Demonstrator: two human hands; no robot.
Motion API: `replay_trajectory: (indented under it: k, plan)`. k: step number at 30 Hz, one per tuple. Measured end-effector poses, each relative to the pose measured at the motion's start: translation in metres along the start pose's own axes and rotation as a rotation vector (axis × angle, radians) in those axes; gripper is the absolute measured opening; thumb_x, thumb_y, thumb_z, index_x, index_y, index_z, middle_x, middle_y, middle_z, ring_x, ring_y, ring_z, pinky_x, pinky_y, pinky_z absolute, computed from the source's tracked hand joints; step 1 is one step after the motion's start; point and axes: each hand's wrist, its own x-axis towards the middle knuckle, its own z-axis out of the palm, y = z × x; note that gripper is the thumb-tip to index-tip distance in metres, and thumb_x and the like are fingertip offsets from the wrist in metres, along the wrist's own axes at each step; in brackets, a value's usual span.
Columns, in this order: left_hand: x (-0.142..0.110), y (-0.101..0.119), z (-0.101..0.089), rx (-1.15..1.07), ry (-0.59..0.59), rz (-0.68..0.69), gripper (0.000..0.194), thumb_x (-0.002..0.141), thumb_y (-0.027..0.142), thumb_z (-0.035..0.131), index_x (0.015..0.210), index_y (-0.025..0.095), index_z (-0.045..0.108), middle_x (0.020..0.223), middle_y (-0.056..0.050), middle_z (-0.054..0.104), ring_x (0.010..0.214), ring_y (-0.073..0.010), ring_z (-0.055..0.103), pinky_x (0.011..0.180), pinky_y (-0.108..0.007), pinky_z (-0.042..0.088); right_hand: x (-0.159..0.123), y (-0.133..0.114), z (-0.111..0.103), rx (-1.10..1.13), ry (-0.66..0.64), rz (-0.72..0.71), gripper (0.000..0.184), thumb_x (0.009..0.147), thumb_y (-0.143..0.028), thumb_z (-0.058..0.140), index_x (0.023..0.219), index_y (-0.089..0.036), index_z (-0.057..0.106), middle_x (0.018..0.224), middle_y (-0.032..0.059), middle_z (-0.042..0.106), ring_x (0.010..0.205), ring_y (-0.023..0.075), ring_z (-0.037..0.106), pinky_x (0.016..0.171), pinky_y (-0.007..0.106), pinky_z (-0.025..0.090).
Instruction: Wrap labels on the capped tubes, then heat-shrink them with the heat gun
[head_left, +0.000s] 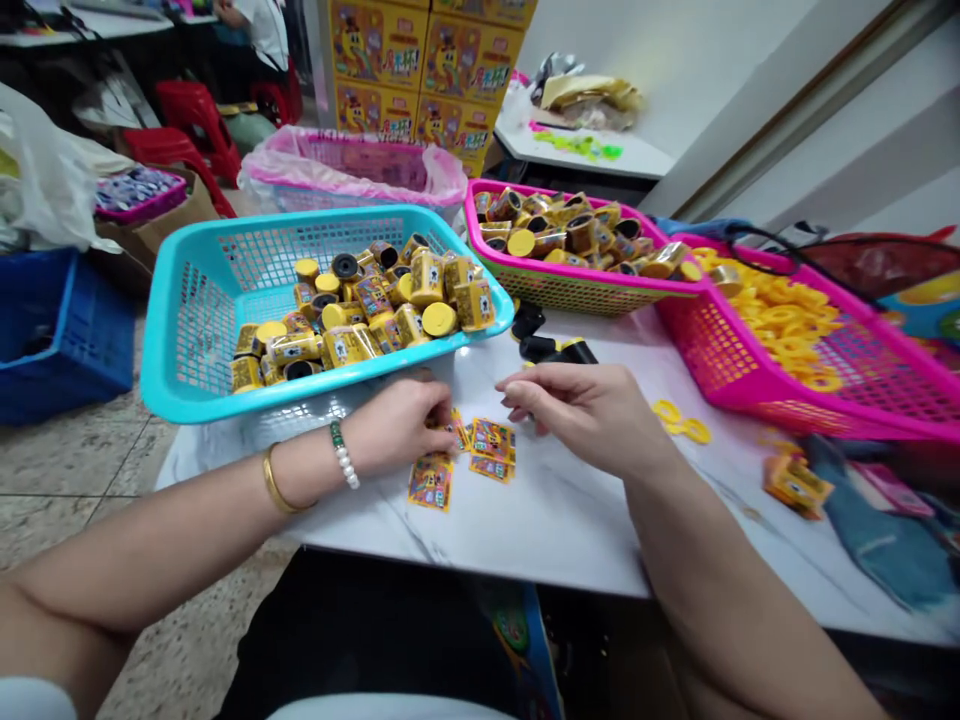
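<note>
**"What lies on the desk [570, 530] in front of us?"**

"Small printed yellow cards [431, 482], flat on the marble. The nearest card's long axis runs roughly away from us, tilted slightly; the others overlap just ahead of it."

**"And our hands?"**

"Our left hand [397, 425] curls at the cards' near left, and our right hand [577, 415] hovers to their right. The fingers [439, 405] of the left seem to reach the cards, but we can't tell whether either hand is clenched on one."

**"What's around them?"**

"Just beyond sits a teal basket [180, 330] of yellow-capped canisters [427, 278], with a pink basket [555, 295] of more beside it. Black cylinders [536, 350] lie behind the right hand, and yellow rings [681, 420] lie to its right."
</note>
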Motion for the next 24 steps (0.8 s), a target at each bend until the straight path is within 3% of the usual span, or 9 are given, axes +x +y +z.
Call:
replay_trajectory:
  k: [6, 11, 15, 18, 21, 24]
  plan:
    - [-0.001, -0.001, 0.004, 0.045, 0.064, 0.031, 0.007, 0.077, 0.010, 0.071, 0.072, 0.015, 0.071, 0.075, -0.003, 0.063, 0.067, -0.0133, 0.054, 0.064, -0.026, 0.040, 0.002, 0.007, 0.001, -0.099, 0.047, -0.046, 0.022, 0.088, -0.039, 0.065, 0.081, -0.021, 0.077, 0.067, 0.0020, 0.073, 0.058, 0.0144, 0.066, 0.052, 0.025, 0.050]
    - [-0.002, -0.001, 0.007, 0.007, 0.147, 0.049, 0.011, 0.080, 0.014, 0.070, 0.070, 0.016, 0.071, 0.071, -0.002, 0.066, 0.067, -0.0130, 0.058, 0.065, -0.025, 0.043, 0.004, 0.001, 0.008, -0.118, -0.094, 0.026, 0.035, 0.088, -0.044, 0.061, 0.070, -0.017, 0.075, 0.056, 0.0021, 0.068, 0.046, 0.0106, 0.055, 0.044, 0.024, 0.039]
    - [-0.007, 0.004, 0.008, -0.024, 0.323, 0.151, 0.010, 0.082, 0.018, 0.070, 0.072, 0.017, 0.071, 0.070, -0.002, 0.065, 0.064, -0.0122, 0.056, 0.062, -0.024, 0.044, 0.007, -0.002, 0.018, 0.109, -0.241, 0.222, 0.044, 0.083, -0.053, 0.065, 0.061, -0.016, 0.070, 0.055, 0.0033, 0.068, 0.047, 0.0104, 0.056, 0.042, 0.022, 0.037]
    - [-0.013, 0.009, 0.010, -0.031, 0.418, 0.244, 0.007, 0.083, 0.021, 0.068, 0.077, 0.018, 0.070, 0.077, -0.004, 0.067, 0.067, -0.0129, 0.057, 0.063, -0.024, 0.045, 0.009, -0.004, 0.025, 0.315, -0.223, 0.250, 0.034, 0.075, -0.048, 0.074, 0.064, -0.016, 0.069, 0.052, -0.0012, 0.064, 0.043, 0.0070, 0.050, 0.041, 0.020, 0.034]
    - [-0.018, 0.014, 0.013, -0.095, 0.452, 0.194, 0.009, 0.083, 0.027, 0.070, 0.083, 0.019, 0.068, 0.078, -0.003, 0.066, 0.062, -0.0114, 0.054, 0.060, -0.024, 0.044, 0.012, -0.004, 0.024, 0.483, -0.124, 0.305, 0.025, 0.067, -0.037, 0.081, 0.073, -0.016, 0.068, 0.055, -0.0039, 0.064, 0.045, 0.0066, 0.052, 0.041, 0.018, 0.035]
    - [-0.019, 0.016, 0.014, -0.226, 0.397, 0.020, 0.020, 0.082, 0.036, 0.071, 0.085, 0.018, 0.065, 0.066, 0.000, 0.061, 0.054, -0.0102, 0.050, 0.053, -0.023, 0.040, 0.014, -0.003, 0.018, 0.510, -0.055, 0.282, 0.024, 0.064, -0.031, 0.083, 0.073, -0.016, 0.066, 0.057, -0.0036, 0.065, 0.047, 0.0064, 0.053, 0.042, 0.018, 0.038]
